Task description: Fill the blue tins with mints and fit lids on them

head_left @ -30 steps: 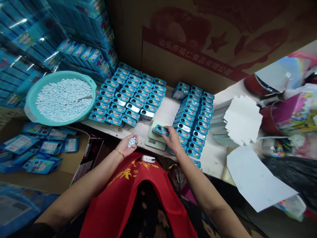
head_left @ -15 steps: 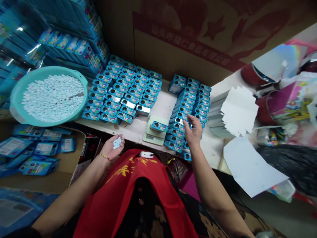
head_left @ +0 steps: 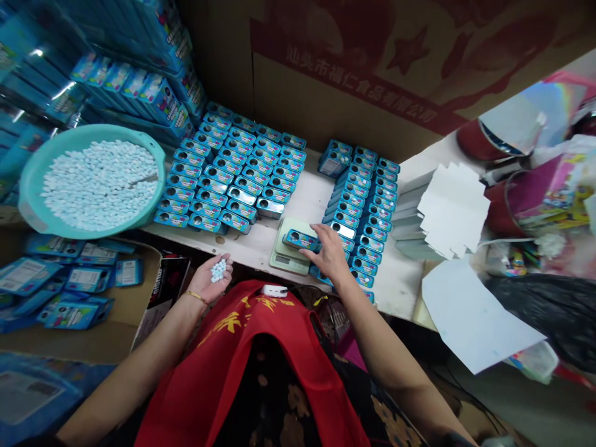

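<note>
Right hand (head_left: 329,253): thumb and fingers set about the right end of a blue tin (head_left: 298,239) lying on the scale (head_left: 285,264); whether they press it cannot be told. Left hand (head_left: 213,276): palm up, fingers loosely curled, cradling a small heap of pale candies (head_left: 220,269). Surroundings by size: large cardboard box (head_left: 354,62) walls off the back of the white table (head_left: 307,192); its top is cut off. Wrapped blue packs (head_left: 139,25) pile up at upper left, also cut off. Open carton (head_left: 116,323) at lower left contains loose packs, its left side out of frame. Teal bowl (head_left: 30,198) just above it is full of similar candies; a dark utensil (head_left: 142,180) is part-buried there, form unclear. Tins stand in rows on both sides of the scale: left rows (head_left: 233,164) farther off, right rows (head_left: 358,205) crowding close, some tins hidden by the right hand. White cards (head_left: 451,211) stand beyond the right rows. Far-right clutter is blurred. Scale display: too small to read.
</note>
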A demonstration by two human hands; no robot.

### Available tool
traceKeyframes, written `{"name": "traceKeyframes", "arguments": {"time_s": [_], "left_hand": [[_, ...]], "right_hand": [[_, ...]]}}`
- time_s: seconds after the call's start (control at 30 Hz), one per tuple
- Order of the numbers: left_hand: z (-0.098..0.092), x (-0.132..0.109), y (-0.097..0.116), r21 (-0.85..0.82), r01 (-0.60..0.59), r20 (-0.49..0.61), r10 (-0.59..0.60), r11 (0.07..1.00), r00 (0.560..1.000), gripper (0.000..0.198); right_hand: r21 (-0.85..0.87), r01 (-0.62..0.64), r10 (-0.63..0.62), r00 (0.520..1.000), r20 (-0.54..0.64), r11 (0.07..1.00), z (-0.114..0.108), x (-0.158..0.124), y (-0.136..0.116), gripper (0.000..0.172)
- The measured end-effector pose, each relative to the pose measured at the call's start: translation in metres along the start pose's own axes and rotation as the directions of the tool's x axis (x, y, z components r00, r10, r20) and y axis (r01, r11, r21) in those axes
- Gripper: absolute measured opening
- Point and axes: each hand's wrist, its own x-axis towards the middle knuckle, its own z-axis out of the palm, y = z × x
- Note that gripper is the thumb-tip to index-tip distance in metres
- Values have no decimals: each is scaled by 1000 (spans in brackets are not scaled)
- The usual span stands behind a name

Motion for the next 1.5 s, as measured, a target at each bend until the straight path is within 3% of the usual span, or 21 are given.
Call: {"name": "traceKeyframes", "arguments": {"time_s": [0.17,0.27,0.4,0.53,0.6,0.67,0.8,0.9,1.07,1.23,1.37,1.5], "left_hand": [[-2,-4,4,-11,-8,-36,8,1000,999,16],[-4,-8,8,-27,-10,-50,8,1000,999,16],[-2,-13,14,-34,-33,-78,30,999,996,15],[0,-16,17,-26,-49,-130,45,998,991,15],[-1,-15,17,-21,-48,-153,44,999,987,15],[-2,-14,16,-12,-46,-166,43,999,985,14],[-2,-12,14,4,-56,-189,56,998,980,13],[1,-15,11,-5,-76,-216,73,997,974,12],[0,-21,1,-42,-89,-244,76,995,967,13],[4,-21,-6,-34,-66,-244,56,997,968,11],[17,-17,-9,-8,-30,-171,28,1000,985,9],[33,-10,-10,37,18,-103,-14,999,995,10]], "right_hand": [[-107,43,-26,987,157,993,9,13,-21,37],[-129,88,-68,986,155,988,17,38,-42,37],[-163,106,-79,984,163,981,45,71,-66,36],[-179,139,-110,981,161,974,71,79,-68,38],[-178,213,-193,974,122,961,68,83,-55,38],[-195,202,-204,979,14,960,52,94,-31,33],[-299,-149,77,968,-240,943,-3,145,36,31],[-427,-290,227,954,-193,856,-26,188,77,31],[-588,-216,246,969,-30,780,-18,222,98,28],[-641,-2,56,996,63,767,-29,203,73,28],[-585,248,-170,968,186,772,-45,140,28,23],[-478,406,-277,907,318,779,-35,67,-20,20]]}}
